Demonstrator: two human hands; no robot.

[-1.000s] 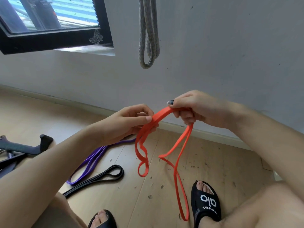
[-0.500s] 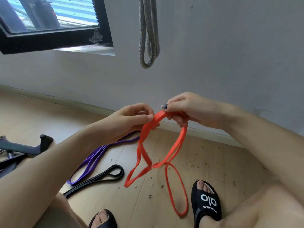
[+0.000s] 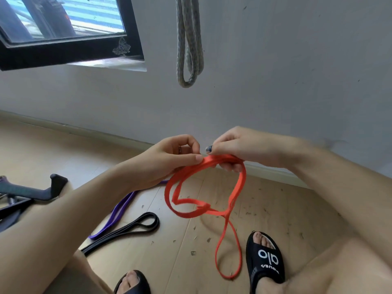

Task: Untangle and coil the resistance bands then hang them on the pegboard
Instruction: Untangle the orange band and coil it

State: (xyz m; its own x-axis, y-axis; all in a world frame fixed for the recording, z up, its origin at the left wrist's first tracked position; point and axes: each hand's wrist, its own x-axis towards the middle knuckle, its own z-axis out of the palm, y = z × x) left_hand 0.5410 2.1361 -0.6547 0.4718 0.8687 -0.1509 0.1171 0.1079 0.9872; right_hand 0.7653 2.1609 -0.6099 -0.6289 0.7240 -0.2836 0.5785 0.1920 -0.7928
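Left hand (image 3: 169,158): thumb and fingers curled, pinching the orange band (image 3: 191,211); right hand (image 3: 239,149): gripping its gathered top
Orange band: loops dangling above the floor (image 3: 169,262)

both hands (image 3: 212,153) pinching orange band (image 3: 240,183)

Smooth matt rubber orange band (image 3: 240,183); pale wood-plank floor (image 3: 169,257), scuffed; woven grey band (image 3: 189,39) against matt painted wall (image 3: 275,71)

Band (image 3: 239,183) held between left hand (image 3: 169,158) and right hand (image 3: 239,147), loops hanging over floor (image 3: 169,262). Two bands (image 3: 127,225) on floor left. Another band (image 3: 188,43) on wall behind.
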